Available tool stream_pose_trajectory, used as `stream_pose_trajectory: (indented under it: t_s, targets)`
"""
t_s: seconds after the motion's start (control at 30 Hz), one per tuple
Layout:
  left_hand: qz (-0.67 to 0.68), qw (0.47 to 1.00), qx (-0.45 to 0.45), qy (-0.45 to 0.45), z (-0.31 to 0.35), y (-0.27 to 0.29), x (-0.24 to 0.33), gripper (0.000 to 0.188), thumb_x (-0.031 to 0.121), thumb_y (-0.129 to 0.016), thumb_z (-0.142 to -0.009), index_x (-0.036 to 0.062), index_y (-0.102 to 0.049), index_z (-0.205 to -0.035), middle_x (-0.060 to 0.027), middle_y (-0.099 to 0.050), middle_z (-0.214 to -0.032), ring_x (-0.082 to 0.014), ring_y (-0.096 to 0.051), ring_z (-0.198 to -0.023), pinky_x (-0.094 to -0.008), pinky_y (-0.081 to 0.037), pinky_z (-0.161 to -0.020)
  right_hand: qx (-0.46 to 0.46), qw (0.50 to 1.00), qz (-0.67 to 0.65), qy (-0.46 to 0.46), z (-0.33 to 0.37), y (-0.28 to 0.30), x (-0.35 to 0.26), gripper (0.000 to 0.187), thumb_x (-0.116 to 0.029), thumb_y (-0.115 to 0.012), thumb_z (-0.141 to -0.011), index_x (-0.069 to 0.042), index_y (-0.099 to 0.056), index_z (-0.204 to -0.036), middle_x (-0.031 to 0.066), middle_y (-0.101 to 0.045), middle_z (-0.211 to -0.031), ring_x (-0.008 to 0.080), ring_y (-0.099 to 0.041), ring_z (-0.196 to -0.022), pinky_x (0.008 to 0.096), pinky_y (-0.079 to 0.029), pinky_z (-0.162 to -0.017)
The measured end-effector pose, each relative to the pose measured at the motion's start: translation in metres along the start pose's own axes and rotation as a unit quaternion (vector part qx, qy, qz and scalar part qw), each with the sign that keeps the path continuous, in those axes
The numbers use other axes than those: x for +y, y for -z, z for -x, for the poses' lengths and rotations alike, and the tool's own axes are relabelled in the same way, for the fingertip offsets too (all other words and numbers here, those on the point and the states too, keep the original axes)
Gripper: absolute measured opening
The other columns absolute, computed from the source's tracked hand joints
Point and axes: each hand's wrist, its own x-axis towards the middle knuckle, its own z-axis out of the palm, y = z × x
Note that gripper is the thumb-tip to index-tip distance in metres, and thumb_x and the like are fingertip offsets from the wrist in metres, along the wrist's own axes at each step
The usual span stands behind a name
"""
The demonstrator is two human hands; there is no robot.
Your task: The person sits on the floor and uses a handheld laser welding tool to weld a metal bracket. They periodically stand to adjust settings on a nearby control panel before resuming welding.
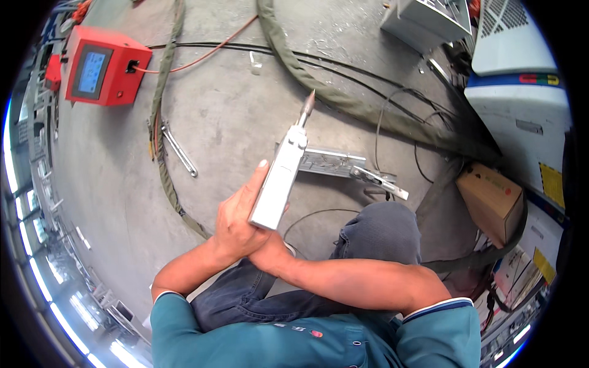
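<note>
A silver, boxy welding torch head point(278, 178) with a pointed copper-coloured tip stands in front of me, its tip aimed forward and slightly right. My left hand point(233, 221) is closed against its left side, the index finger stretched along the casing. From the right, my right hand point(270, 250) reaches in under the torch's near end, and its fingers are hidden behind the torch and my left hand. Just beyond the torch, a metal rail piece point(331, 162) lies on the floor with a toggle clamp point(380, 181) at its right end.
A red machine point(104, 66) with a blue screen stands at the far left. A spanner point(179, 149) lies near a green sleeved hose point(164, 92). A thicker sleeved hose point(343, 103) crosses the floor. At right are a cardboard box point(492, 199) and a white cabinet point(521, 122).
</note>
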Motion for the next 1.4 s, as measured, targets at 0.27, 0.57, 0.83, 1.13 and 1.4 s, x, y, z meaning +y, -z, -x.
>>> stream_pose_trajectory:
  t_s: [0.27,0.57,0.83,1.13,1.4]
  targets:
    - [-0.007,0.996,0.051,-0.072,-0.038,0.018,0.012,0.093,0.014,-0.077,-0.076,-0.0045,-0.037,-0.157,-0.0311,-0.054,-0.145,-0.0408,-0.072,-0.1,-0.0429,-0.061,-0.078,0.191,0.969,0.054,0.145,-0.002,0.039,-0.02,0.035,-0.014,-0.073,-0.093,0.003,-0.06,-0.121,0.0177,-0.067,-0.116,0.0275,-0.065,-0.109,0.0437,-0.053,-0.087]
    - [0.029,0.908,0.131,0.396,0.03,0.018,-0.263,0.054,0.026,-0.073,-0.09,0.0041,-0.062,-0.138,-0.0223,-0.074,-0.117,-0.034,-0.072,-0.108,-0.0424,-0.057,-0.096,0.166,0.973,-0.125,0.104,0.029,0.123,-0.085,0.083,-0.008,-0.088,-0.073,0.001,-0.047,-0.145,0.0103,-0.058,-0.127,0.0228,-0.06,-0.115,0.037,-0.05,-0.102]
    - [-0.202,0.753,0.04,0.625,0.066,0.013,-0.482,0.056,0.05,-0.057,-0.098,0.0063,-0.068,-0.132,-0.02,-0.069,-0.131,-0.0369,-0.067,-0.121,-0.0483,-0.053,-0.099,0.301,0.902,-0.155,0.269,0.072,0.159,-0.122,0.088,-0.014,-0.073,-0.077,-0.007,-0.035,-0.155,0.016,-0.063,-0.117,0.0307,-0.065,-0.111,0.0455,-0.054,-0.098]
    - [-0.152,0.791,0.175,0.566,0.121,0.005,-0.577,0.038,0.017,-0.061,-0.092,0.0007,-0.066,-0.126,-0.0249,-0.069,-0.124,-0.0456,-0.064,-0.117,-0.0529,-0.051,-0.098,0.219,0.924,-0.162,0.267,0.093,0.18,-0.134,0.068,-0.013,-0.071,-0.063,-0.006,-0.056,-0.129,0.0154,-0.061,-0.11,0.0323,-0.062,-0.102,0.0441,-0.053,-0.095]
    - [-0.11,0.774,0.154,0.605,0.105,0.022,-0.587,0.035,0.019,-0.051,-0.091,-0.0028,-0.069,-0.112,-0.0266,-0.069,-0.119,-0.0476,-0.064,-0.112,-0.0549,-0.051,-0.094,0.041,0.925,-0.158,0.344,0.082,0.193,-0.134,0.055,-0.032,-0.075,-0.073,-0.01,-0.056,-0.119,0.0109,-0.058,-0.085,0.0304,-0.059,-0.081,0.0453,-0.053,-0.08]
